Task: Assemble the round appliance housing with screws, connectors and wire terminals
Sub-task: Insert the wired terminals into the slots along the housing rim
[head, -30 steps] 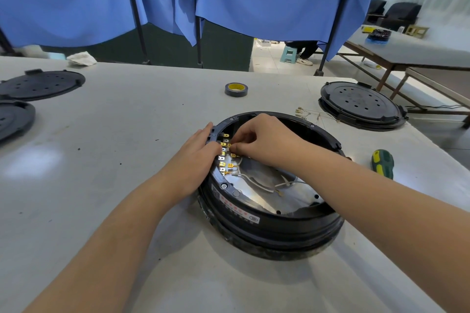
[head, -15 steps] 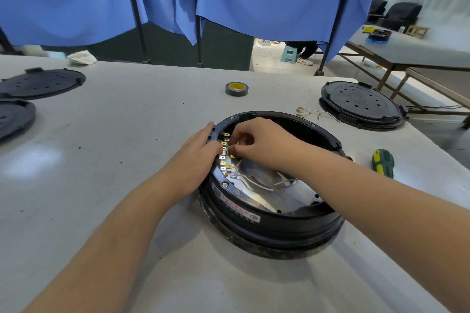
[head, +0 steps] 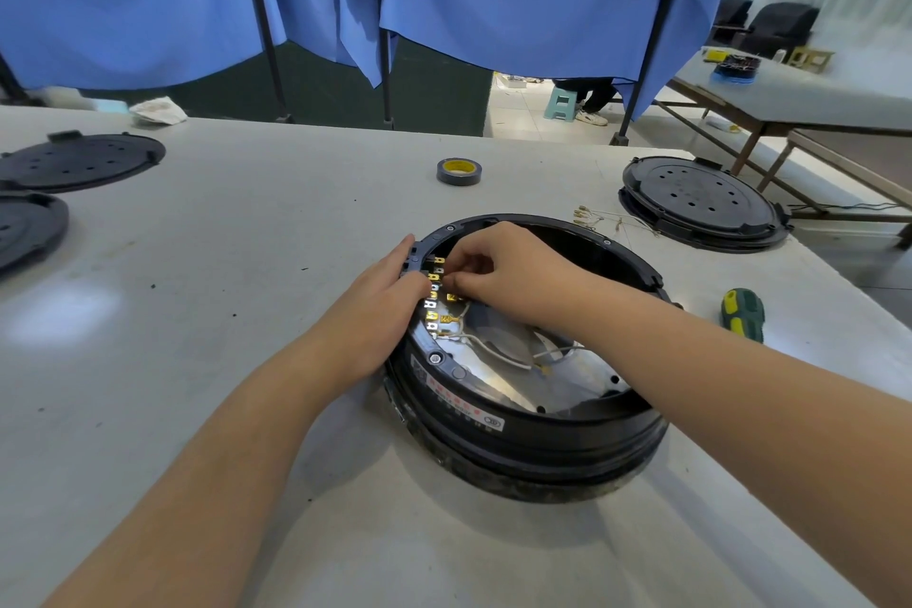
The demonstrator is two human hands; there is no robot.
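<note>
A: Blue curtains hang behind the pale counter (head: 207, 291), where the round black housing (head: 533, 439) sits open side up, just in front of you. Your left hand (head: 380, 306) rests on its left rim with straight fingers, bracing it. Your right hand (head: 498, 269) reaches inside, fingertips pinched at the row of brass terminals (head: 433, 296) on the left inner wall.

B: What is the pinch holding?

A: Most likely a wire terminal, though your fingers hide it, so you cannot be sure from here. To seat it well, I judge you should line the connector squarely with its tab and push straight along the tab, not at an angle. Keep the left hand pressing the rim so the housing does not slide. Let the white wires (head: 493, 346) lie slack; a taut lead could pull a neighbouring terminal loose.

B: And what does the housing hold?

A: A shiny metal plate (head: 567, 380) across its floor, the white wires curving over it towards the terminals, and the terminal row itself. Spare leads with brass ends (head: 592, 217) lie on the counter just beyond the far rim. A roll of tape (head: 459, 170) sits further back, a green-and-yellow screwdriver (head: 741, 314) to the right, and black round covers (head: 701, 202) rest well apart at both sides
</note>
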